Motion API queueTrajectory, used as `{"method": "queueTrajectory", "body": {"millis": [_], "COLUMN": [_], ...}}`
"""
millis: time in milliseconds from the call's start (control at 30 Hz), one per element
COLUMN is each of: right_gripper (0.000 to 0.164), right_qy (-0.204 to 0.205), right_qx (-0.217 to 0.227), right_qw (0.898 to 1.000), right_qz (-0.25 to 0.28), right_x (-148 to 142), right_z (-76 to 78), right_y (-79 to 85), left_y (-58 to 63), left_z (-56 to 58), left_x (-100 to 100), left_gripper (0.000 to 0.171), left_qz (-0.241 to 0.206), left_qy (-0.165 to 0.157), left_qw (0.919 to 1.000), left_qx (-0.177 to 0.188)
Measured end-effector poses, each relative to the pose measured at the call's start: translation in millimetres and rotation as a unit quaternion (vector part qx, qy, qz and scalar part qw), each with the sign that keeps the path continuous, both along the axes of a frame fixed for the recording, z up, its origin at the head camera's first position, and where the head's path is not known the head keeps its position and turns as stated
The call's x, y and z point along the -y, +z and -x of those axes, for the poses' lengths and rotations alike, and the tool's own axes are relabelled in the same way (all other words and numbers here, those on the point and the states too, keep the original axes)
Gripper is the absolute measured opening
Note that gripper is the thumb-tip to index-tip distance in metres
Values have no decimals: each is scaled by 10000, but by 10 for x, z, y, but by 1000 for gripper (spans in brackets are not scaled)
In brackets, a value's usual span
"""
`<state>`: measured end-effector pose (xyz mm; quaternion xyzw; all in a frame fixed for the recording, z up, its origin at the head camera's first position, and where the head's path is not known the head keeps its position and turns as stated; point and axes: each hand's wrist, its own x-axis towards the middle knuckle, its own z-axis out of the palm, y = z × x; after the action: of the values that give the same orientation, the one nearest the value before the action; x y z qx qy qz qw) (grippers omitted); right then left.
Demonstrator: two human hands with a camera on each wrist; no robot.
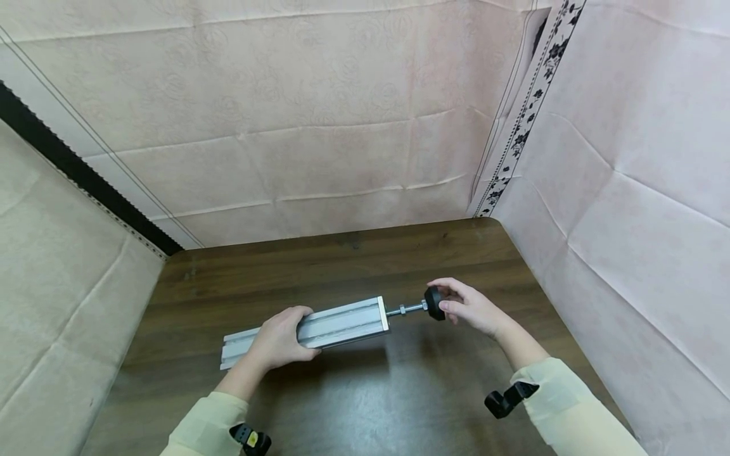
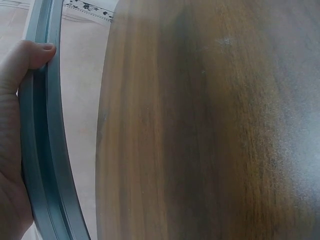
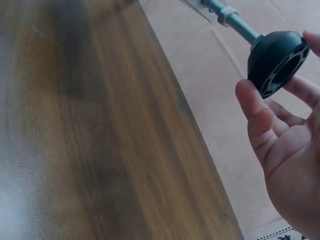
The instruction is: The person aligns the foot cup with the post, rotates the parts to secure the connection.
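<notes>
My left hand point(image 1: 283, 337) grips a silver aluminium extrusion profile point(image 1: 345, 322) around its middle, thumb over the near side. In the left wrist view the long groove of the profile point(image 2: 47, 130) shows beside the thumb. A threaded rod with a nut point(image 1: 403, 310) sticks out of the profile's right end plate. At the rod's outer end sits a black leveling foot point(image 1: 435, 303). The fingertips and thumb of my right hand point(image 1: 469, 308) pinch this foot by its rim. From the right wrist, the hollow underside of the foot point(image 3: 285, 70) faces the palm.
Profile and foot are held over a brown wood-grain table point(image 1: 365, 405). Pale patterned cloth walls point(image 1: 319, 126) rise behind the table and on both sides. Each sleeve carries a black wrist camera, one on the left point(image 1: 251, 439) and one on the right point(image 1: 509, 399).
</notes>
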<state>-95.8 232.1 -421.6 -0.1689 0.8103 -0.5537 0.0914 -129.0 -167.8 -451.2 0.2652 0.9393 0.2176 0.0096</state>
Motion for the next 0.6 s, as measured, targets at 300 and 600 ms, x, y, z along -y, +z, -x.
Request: {"method": "queueTrajectory", "body": {"millis": [300,600], "right_gripper": [45,82], "right_qy": [10,287], "right_qx": [112,-671], "right_qw": [9999,9971], "right_qz": [-10,194], "right_x": [-22,-45], "right_z": [-26,-54], "right_y": [8,9], "left_y": [5,8], "left_z": [-2,17], "left_x": [-7,5], "left_gripper": [69,68], "left_qz": [-58,-104], "left_qy": [12,16], "left_qw": [10000,9999], "left_qx": [22,-14]}}
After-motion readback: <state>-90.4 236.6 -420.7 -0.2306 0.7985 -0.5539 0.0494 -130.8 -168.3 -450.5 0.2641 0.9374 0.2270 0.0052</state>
